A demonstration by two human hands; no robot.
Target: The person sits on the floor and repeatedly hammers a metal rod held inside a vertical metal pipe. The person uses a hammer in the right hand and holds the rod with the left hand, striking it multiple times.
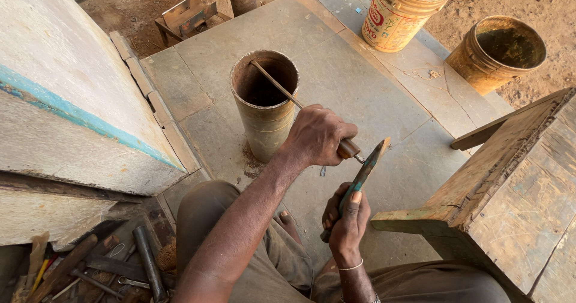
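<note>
Seated person, head view looking down past the knees onto a grey stone slab floor (pixel 360 81). Left hand (pixel 318 136), reaching across from the left, has its fingers wrapped tight on the wooden handle of a long thin file (pixel 282 88); the file's shaft runs up and left from the fist, its far end over the mouth of a tall open metal cylinder (pixel 264 108) standing upright on the slab. Right hand (pixel 347 218), lower and nearer the body, is clamped around the lower end of a flat blade-like metal piece (pixel 363 174) with blue-green paint, thumb laid along it. That piece's long axis rises up and to the right, its pale tip near the corner of a worn wooden bench (pixel 510 183). The file handle's end sits just beside the blade's upper half, so the left hand is the nearer one to the blade's upper edge; contact itself cannot be confirmed. 2 buckets stand top right: a yellow plastic bucket (pixel 402 15) with a red oval label on its side, and a plain ochre bucket (pixel 495 54), no label visible. Loose tools (pixel 114 261) lie bottom left below a whitewashed wall (pixel 72 99) with a blue stripe.
</note>
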